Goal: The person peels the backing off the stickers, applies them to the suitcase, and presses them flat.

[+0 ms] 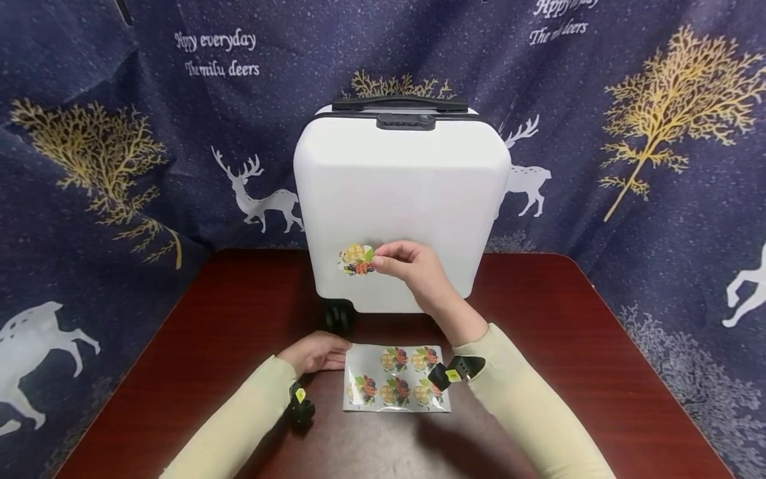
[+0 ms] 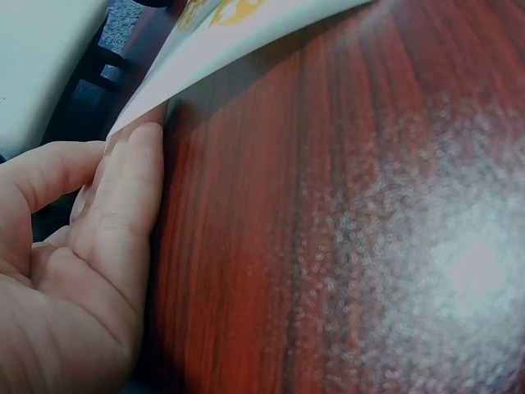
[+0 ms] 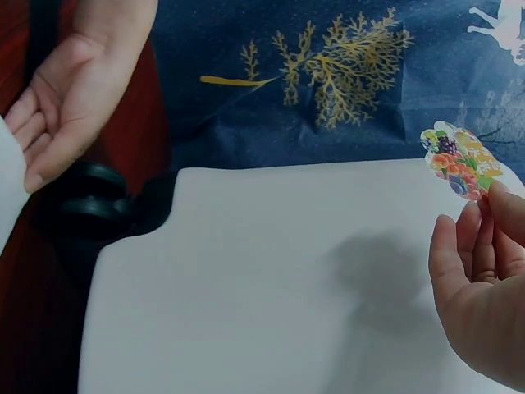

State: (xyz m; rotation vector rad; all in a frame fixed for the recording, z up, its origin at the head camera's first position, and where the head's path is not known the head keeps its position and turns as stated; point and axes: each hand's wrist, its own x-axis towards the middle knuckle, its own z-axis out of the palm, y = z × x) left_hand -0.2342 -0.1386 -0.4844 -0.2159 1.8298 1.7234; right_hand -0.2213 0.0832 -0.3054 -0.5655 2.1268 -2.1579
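Between thumb and fingertips my right hand (image 1: 419, 269) pinches the edge of a fruit-printed sticker (image 1: 356, 259). In the head view the sticker overlaps the lower front of a white suitcase (image 1: 401, 193); in the right wrist view the sticker (image 3: 459, 160) stands off its surface, with a shadow on the shell. My left hand (image 1: 317, 352) pinches the upper left corner of a sticker sheet (image 1: 365, 356) at the thumb and fingertips. Several fruit stickers remain on that sheet, whose corner (image 2: 176, 86) is lifted in the left wrist view.
The suitcase stands on a dark red wooden table (image 1: 538, 313), its black wheel (image 1: 338, 314) at the lower left and a black handle (image 1: 401, 104) on top. Behind hangs a blue cloth (image 1: 239, 120) printed with deer and gold trees.
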